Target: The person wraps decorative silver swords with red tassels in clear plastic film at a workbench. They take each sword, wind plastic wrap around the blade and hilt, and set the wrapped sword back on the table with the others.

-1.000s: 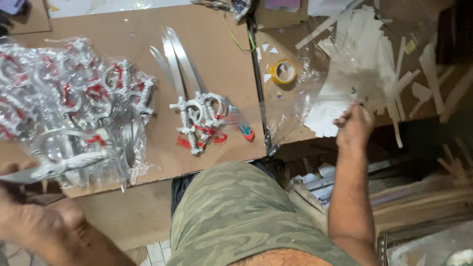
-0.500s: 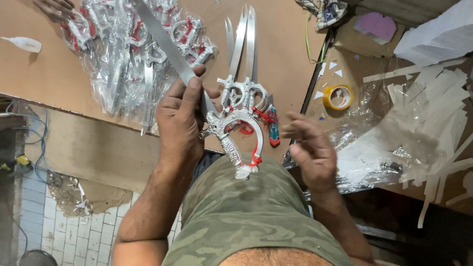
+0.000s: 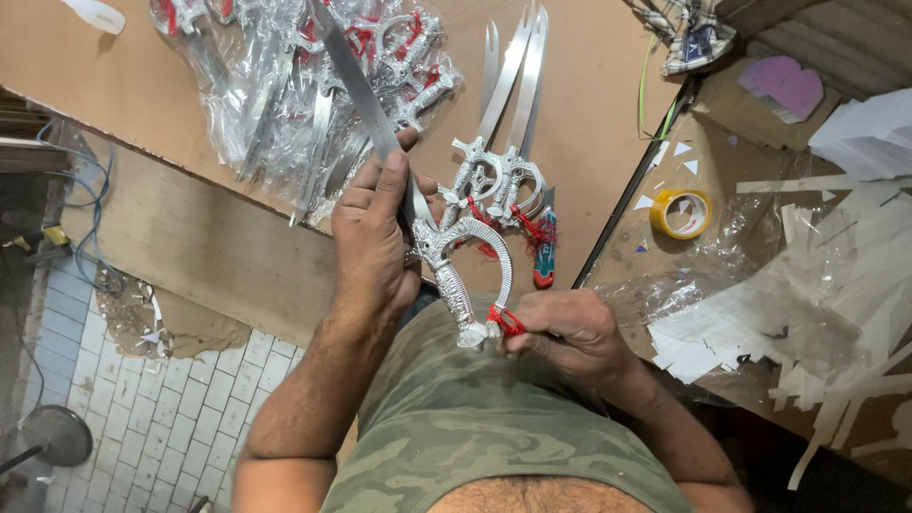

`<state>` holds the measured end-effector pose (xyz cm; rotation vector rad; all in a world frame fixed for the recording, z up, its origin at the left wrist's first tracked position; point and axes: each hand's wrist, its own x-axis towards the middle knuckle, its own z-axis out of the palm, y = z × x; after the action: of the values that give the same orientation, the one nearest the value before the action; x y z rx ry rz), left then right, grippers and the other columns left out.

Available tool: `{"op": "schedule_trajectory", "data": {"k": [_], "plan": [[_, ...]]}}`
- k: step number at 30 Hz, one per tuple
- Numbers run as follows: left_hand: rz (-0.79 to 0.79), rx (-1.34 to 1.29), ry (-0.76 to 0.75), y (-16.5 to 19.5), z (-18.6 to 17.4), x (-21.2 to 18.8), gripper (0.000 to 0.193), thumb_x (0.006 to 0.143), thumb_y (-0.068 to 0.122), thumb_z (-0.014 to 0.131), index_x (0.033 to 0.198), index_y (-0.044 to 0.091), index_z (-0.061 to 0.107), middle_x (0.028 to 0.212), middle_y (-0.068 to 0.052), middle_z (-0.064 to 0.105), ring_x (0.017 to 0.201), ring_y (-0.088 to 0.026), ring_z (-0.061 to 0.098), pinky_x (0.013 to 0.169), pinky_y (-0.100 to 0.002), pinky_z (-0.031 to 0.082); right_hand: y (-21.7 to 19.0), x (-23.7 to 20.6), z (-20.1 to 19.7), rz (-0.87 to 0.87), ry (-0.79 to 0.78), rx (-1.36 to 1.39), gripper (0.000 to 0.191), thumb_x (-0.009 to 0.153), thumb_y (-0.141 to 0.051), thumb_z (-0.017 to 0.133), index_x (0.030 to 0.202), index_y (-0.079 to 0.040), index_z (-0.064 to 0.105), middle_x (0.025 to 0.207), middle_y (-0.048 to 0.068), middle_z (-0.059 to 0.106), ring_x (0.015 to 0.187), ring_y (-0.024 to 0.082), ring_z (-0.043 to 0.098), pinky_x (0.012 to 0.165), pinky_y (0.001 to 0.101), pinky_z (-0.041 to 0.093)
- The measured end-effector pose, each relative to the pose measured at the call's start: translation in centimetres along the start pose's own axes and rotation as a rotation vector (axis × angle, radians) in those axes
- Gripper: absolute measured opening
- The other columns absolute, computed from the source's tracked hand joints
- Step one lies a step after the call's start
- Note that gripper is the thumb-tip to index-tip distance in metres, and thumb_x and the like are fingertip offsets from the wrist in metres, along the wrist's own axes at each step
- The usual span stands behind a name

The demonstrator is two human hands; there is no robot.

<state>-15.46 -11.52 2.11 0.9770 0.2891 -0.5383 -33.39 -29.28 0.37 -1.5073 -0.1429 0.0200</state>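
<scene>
My left hand [image 3: 372, 245] grips a silver toy sword [image 3: 456, 275] just above its curved hilt, with the long blade running up and left over the table. My right hand [image 3: 568, 331] pinches the red tassel [image 3: 505, 321] at the pommel end of that hilt. Both hands sit close above my lap, in front of the brown table [image 3: 589, 123]. Beyond the hands, two or three loose silver swords [image 3: 502, 171] with red tassels lie on the table.
A heap of silver swords in clear plastic bags [image 3: 304, 85] lies at the table's far left. A yellow tape roll [image 3: 681, 212], crumpled clear plastic [image 3: 750, 275] and white paper strips [image 3: 836, 285] lie to the right. A red-handled cutter [image 3: 542, 258] rests by the loose swords. White tiled floor [image 3: 171, 418] shows at lower left.
My right hand has closed in on the sword's pommel and taken hold of the red tassel. My left hand keeps its grip on the sword, which has dropped slightly toward my lap.
</scene>
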Motion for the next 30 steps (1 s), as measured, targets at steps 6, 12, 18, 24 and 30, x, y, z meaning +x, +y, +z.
{"op": "schedule_trajectory", "data": {"k": [6, 12, 18, 24, 30], "plan": [[-0.174, -0.116, -0.080, -1.9, -0.2, -0.5, 0.037, 0.105, 0.022, 0.061, 0.133, -0.002, 0.061, 0.077, -0.001, 0.066, 0.059, -0.009, 0.065, 0.054, -0.024, 0.057, 1.9, 1.1, 0.1, 0.007, -0.057, 0.132, 0.004, 0.094, -0.003, 0.070, 0.094, 0.000, 0.073, 0.087, 0.008, 0.075, 0.076, 0.018, 0.075, 0.069, 0.0297, 0.059], [-0.308, -0.144, -0.097, -2.2, 0.5, -0.5, 0.036, 0.105, 0.022, 0.060, 0.132, -0.001, 0.062, 0.078, -0.001, 0.066, 0.059, -0.008, 0.065, 0.054, -0.023, 0.056, 2.5, 2.2, 0.1, -0.039, -0.197, 0.167, 0.002, 0.090, 0.001, 0.074, 0.092, 0.001, 0.073, 0.084, 0.009, 0.076, 0.072, 0.020, 0.076, 0.067, 0.0299, 0.060], [0.011, 0.014, -0.042, 1.7, -1.9, 1.1, 0.039, 0.106, 0.021, 0.062, 0.137, -0.003, 0.061, 0.080, -0.005, 0.068, 0.062, -0.010, 0.066, 0.052, -0.022, 0.052, -0.7, 1.1, -0.6, 0.058, -0.123, 0.001, 0.007, 0.087, -0.005, 0.078, 0.085, 0.000, 0.073, 0.080, 0.008, 0.078, 0.063, 0.016, 0.076, 0.058, 0.0267, 0.061], [0.000, 0.006, -0.113, 1.4, -2.0, 0.8, 0.041, 0.106, 0.020, 0.063, 0.140, -0.003, 0.060, 0.081, -0.007, 0.069, 0.063, -0.011, 0.067, 0.056, -0.026, 0.057, -1.0, 3.0, 0.4, 0.055, -0.112, -0.017, 0.018, 0.093, -0.011, 0.077, 0.104, 0.001, 0.069, 0.096, 0.009, 0.074, 0.083, 0.017, 0.073, 0.075, 0.0296, 0.056], [0.014, 0.031, -0.166, 1.6, -2.6, 0.9, 0.041, 0.105, 0.019, 0.065, 0.139, -0.002, 0.060, 0.085, -0.008, 0.072, 0.061, -0.012, 0.067, 0.052, -0.026, 0.055, -0.8, 2.3, 3.6, 0.304, 0.114, 0.149, 0.031, 0.094, -0.009, 0.079, 0.118, 0.009, 0.071, 0.111, 0.018, 0.069, 0.084, 0.019, 0.068, 0.072, 0.0316, 0.052]]}}
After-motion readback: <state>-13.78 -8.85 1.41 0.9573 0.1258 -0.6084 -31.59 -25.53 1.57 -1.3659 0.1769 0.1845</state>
